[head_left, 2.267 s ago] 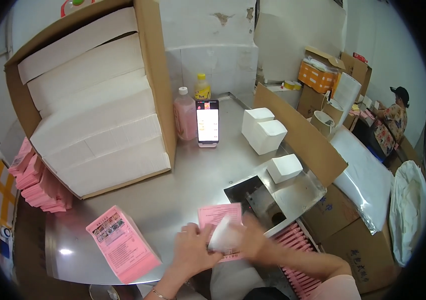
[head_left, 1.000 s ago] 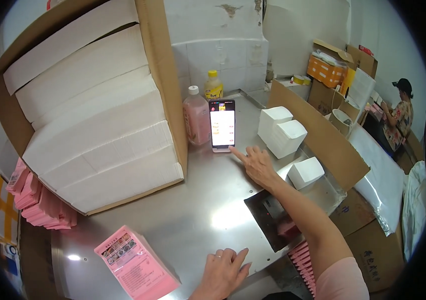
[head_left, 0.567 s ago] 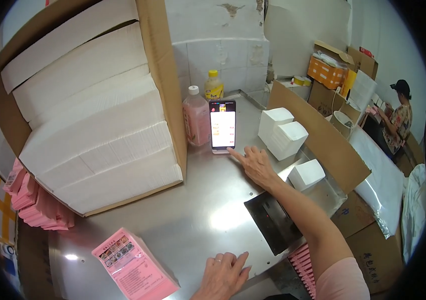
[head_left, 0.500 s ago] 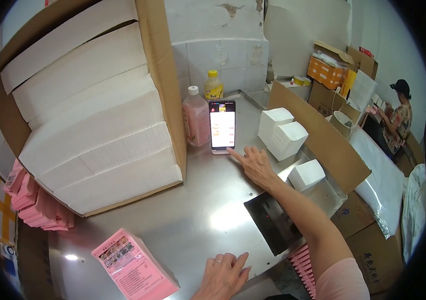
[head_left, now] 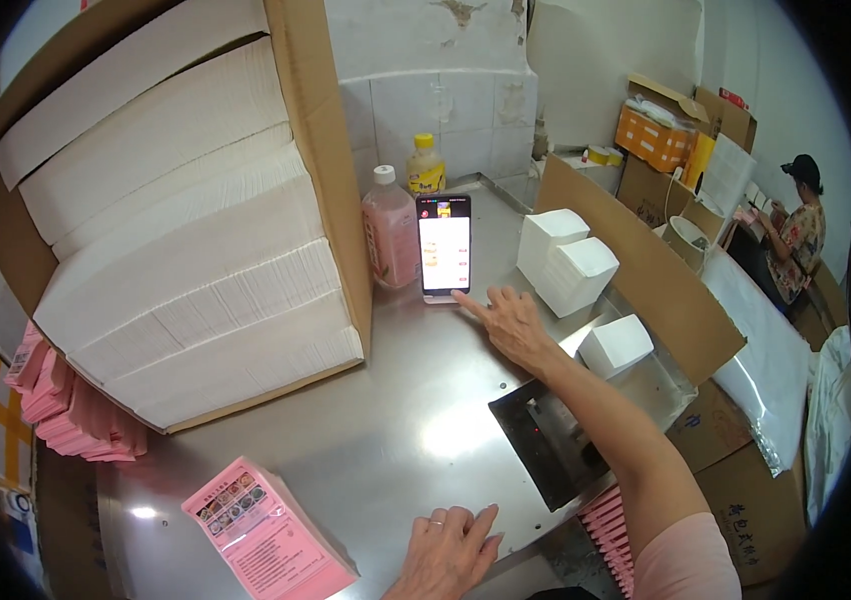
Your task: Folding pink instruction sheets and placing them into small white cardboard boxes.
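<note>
In the head view, a person's right hand (head_left: 516, 325) reaches to the centre of the frame, index finger extended to the bottom of a black upright smartphone (head_left: 445, 250) with a lit white screen; the hand grips nothing, and whether the fingertip presses the glass cannot be told. The screen carries small text and orange and red marks. The person's left hand (head_left: 446, 550), a ring on one finger, rests loosely at lower centre, fingers relaxed and grasping nothing, on a shiny steel table (head_left: 406, 400).

At lower left lies a thick stack of pink printed packets (head_left: 271, 535), its top label showing a grid of food photos above lines of dark print. Left of the phone stand a white-capped bottle of pink drink (head_left: 392, 245) with a printed label and, behind, a yellow-capped bottle (head_left: 426, 170) with a yellow one.

A brown cardboard carton (head_left: 321, 150) packed with white paper stacks (head_left: 196, 250) fills the upper left. Folded white paper blocks (head_left: 586, 275) stand right of centre. At lower right, brown boxes (head_left: 756, 500) bear dark characters; at far right sits a co-worker in a black cap (head_left: 801, 240).
</note>
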Available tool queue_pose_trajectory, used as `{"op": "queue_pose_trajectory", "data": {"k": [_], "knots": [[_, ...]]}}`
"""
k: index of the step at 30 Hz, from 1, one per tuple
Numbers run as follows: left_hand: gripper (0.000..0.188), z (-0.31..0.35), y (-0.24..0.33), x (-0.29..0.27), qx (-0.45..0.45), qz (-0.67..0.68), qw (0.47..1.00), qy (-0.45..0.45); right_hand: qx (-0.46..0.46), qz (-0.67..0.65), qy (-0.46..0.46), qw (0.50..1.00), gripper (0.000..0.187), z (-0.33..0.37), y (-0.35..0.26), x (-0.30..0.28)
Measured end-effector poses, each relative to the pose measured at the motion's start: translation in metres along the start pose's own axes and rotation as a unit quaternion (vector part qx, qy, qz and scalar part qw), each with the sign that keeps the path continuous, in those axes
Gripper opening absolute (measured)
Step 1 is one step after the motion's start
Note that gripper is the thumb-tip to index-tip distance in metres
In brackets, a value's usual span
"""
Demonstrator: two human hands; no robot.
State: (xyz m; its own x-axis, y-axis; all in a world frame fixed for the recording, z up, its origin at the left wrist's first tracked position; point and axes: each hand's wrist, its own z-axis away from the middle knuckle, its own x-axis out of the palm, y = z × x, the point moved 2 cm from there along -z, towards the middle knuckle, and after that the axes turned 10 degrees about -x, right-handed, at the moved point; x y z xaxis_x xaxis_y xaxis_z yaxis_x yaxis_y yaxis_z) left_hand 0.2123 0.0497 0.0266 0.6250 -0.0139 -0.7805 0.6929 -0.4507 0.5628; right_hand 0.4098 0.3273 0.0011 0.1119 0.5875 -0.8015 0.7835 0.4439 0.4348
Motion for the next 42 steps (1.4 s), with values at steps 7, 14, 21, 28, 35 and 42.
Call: {"op": "queue_pose_trajectory", "data": {"k": [7, 14, 21, 28, 35, 42], "knots": [[0.045, 0.001, 0.0, 0.001, -0.005, 0.007, 1.0, -0.001, 0.006, -0.004, -0.016, 1.0, 0.061, -0.001, 0.0, -0.002], [0.046, 0.001, 0.002, 0.0, -0.005, 0.003, 1.0, -0.001, 0.007, 0.0, -0.009, 1.0, 0.06, -0.001, 0.0, -0.001], [0.045, 0.0, 0.003, -0.001, -0.005, 0.004, 1.0, 0.002, 0.007, 0.001, 0.0, 1.0, 0.061, 0.0, -0.001, -0.002], [0.043, 0.0, 0.002, -0.003, 0.001, 0.01, 1.0, 0.016, -0.004, 0.007, 0.008, 1.0, 0.073, 0.0, -0.002, -0.008], [0.042, 0.001, -0.001, 0.0, 0.013, 0.019, 1.0, 0.014, 0.046, -0.014, -0.029, 0.998, 0.084, -0.034, 0.032, -0.024], [0.039, 0.001, -0.003, -0.001, -0.018, 0.01, 1.0, 0.018, 0.021, 0.023, 0.029, 0.999, 0.086, -0.033, 0.028, -0.046]]}}
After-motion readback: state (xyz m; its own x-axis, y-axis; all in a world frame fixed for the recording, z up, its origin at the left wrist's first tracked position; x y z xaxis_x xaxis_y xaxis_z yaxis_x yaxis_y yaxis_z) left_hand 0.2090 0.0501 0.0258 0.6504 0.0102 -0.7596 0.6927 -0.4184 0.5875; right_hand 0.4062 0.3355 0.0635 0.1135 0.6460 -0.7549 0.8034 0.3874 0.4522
